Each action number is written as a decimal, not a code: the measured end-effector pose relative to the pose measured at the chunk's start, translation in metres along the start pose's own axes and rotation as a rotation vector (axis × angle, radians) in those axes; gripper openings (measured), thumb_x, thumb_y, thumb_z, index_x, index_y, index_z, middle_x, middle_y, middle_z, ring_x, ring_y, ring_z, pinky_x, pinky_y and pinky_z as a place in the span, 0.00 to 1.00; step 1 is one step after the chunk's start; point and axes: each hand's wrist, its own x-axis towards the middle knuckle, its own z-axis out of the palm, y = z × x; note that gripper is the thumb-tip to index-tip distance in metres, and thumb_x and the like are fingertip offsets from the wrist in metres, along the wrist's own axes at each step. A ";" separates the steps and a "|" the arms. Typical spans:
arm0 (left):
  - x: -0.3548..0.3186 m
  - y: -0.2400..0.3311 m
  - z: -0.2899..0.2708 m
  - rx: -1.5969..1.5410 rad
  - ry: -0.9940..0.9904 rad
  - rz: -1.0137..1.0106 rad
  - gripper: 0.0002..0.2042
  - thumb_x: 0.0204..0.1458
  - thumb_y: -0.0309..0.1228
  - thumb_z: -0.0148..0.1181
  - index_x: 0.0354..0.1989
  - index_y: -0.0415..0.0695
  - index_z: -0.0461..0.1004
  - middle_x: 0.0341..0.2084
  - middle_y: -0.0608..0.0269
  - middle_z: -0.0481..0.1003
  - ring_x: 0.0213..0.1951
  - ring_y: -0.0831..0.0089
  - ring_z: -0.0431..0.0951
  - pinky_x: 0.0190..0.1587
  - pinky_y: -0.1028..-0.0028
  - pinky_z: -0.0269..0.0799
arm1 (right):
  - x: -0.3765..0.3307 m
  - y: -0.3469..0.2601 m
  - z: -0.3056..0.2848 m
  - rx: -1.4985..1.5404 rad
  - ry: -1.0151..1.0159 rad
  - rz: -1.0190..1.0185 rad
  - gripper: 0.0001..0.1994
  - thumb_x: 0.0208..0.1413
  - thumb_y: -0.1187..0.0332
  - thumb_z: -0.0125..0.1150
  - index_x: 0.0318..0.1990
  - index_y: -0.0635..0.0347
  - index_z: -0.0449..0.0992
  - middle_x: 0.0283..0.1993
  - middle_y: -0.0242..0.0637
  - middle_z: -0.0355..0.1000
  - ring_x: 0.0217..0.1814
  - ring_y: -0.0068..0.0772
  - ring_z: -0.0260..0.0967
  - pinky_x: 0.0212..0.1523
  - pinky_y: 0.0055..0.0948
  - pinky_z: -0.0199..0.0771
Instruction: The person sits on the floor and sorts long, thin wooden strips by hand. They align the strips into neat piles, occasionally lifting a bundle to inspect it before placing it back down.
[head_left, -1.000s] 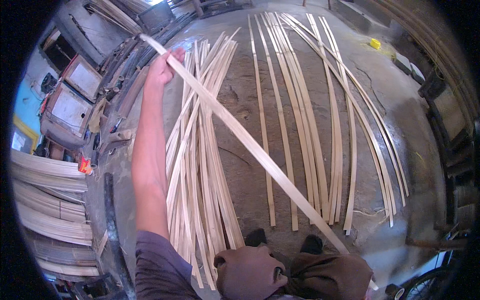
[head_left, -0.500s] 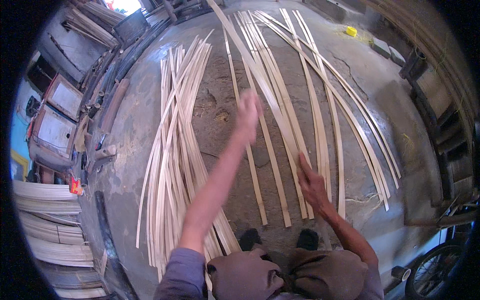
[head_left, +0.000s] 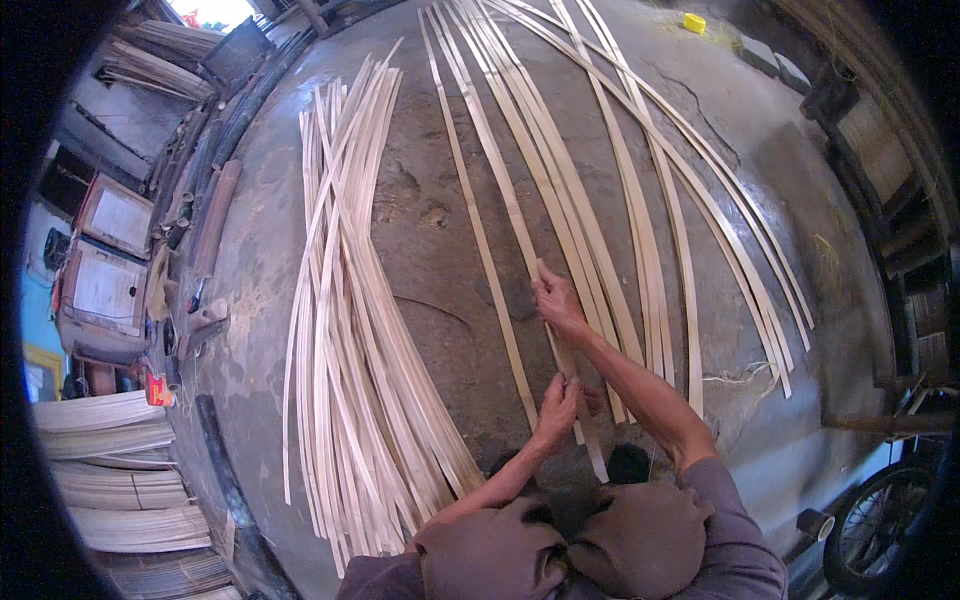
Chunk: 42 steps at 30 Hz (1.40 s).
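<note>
A long pale split-bamboo strip [head_left: 598,458] runs away from me between my knees, its near end by my feet. My right hand [head_left: 562,303] grips it farther out, fingers closed round its edge. Nearer to me, my left hand [head_left: 556,412] is closed on the same strip, close to its near end. Just left of it lies a single narrow strip [head_left: 493,272] on the floor. Several more strips [head_left: 590,262] lie side by side to the right. A large crossed pile of bamboo strips [head_left: 345,270] rests by my left arm.
Dark pipes and poles [head_left: 215,225] line the left side, with stacked strip bundles [head_left: 110,475] nearer me. Spread strips [head_left: 745,300] fan out at right. A yellow object [head_left: 693,22] sits at the far right; a spoked wheel [head_left: 880,525] stands at lower right.
My left hand has come back from far out to near my knees and closed on the strip. The raised strip has lowered and shifted left; my right hand has moved left and farther out.
</note>
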 end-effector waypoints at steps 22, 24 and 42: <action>0.060 -0.026 -0.051 0.913 0.175 0.238 0.35 0.55 0.31 0.49 0.65 0.25 0.39 0.26 0.35 0.74 0.31 0.42 0.77 0.33 0.53 0.72 | -0.162 0.080 -0.029 -0.888 0.042 -0.305 0.22 0.56 0.64 0.55 0.58 0.58 0.67 0.36 0.43 0.65 0.39 0.44 0.68 0.39 0.40 0.71; 0.063 -0.022 -0.051 1.033 0.161 0.205 0.35 0.56 0.32 0.49 0.64 0.24 0.38 0.27 0.34 0.75 0.32 0.42 0.78 0.33 0.52 0.72 | -0.162 0.083 -0.028 -0.899 0.036 -0.307 0.22 0.56 0.63 0.56 0.58 0.55 0.67 0.35 0.42 0.64 0.38 0.43 0.68 0.38 0.39 0.71; 0.060 0.001 -0.047 1.281 0.246 0.145 0.32 0.53 0.31 0.52 0.66 0.35 0.50 0.50 0.42 0.65 0.50 0.48 0.70 0.48 0.50 0.67 | -0.167 0.078 -0.076 -1.016 0.220 -0.251 0.23 0.52 0.65 0.60 0.56 0.60 0.67 0.43 0.44 0.66 0.45 0.44 0.66 0.46 0.42 0.66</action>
